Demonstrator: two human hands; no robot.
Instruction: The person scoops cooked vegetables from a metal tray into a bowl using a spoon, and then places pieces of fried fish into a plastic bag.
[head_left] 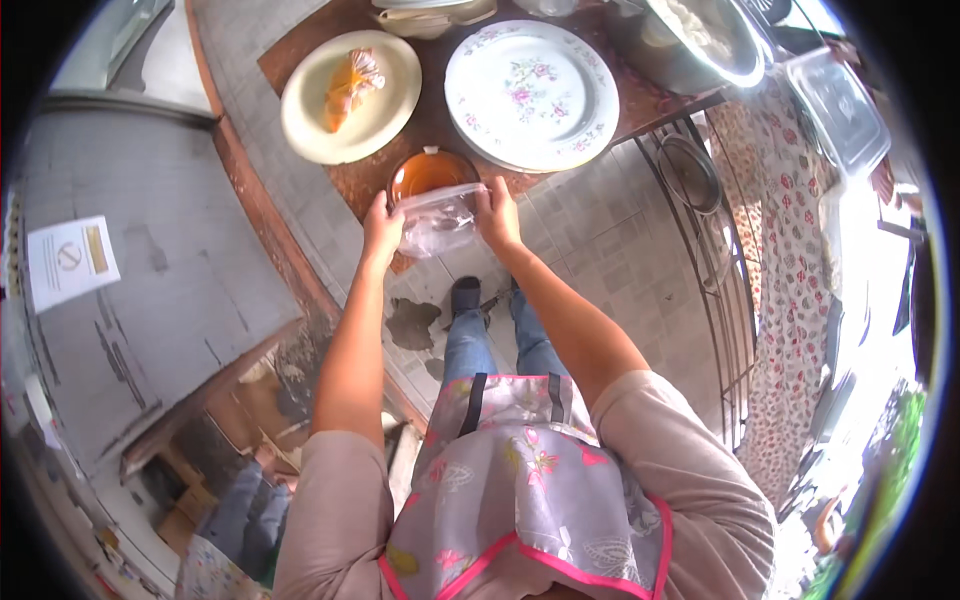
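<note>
A clear plastic bag (438, 222) is stretched between my two hands, in front of the table's near edge. My left hand (382, 230) pinches its left top corner, and my right hand (498, 212) grips the right one. Just beyond the bag sits an amber glass dish (432, 172), partly covered by it. A cream plate (310, 108) to the left carries an orange filled bag or wrapped piece (350, 90) with a gathered, whitish clear end. To the right lies a white plate with a pink flower pattern (530, 95), apparently on top of another.
A large metal pot (690, 45) with pale contents stands at the back right. Beside it are a clear plastic container (840, 110) and a patterned cloth (790, 250). A metal rack (715, 250) stands to the right, a grey door (150, 220) to the left. Another person's legs show lower left.
</note>
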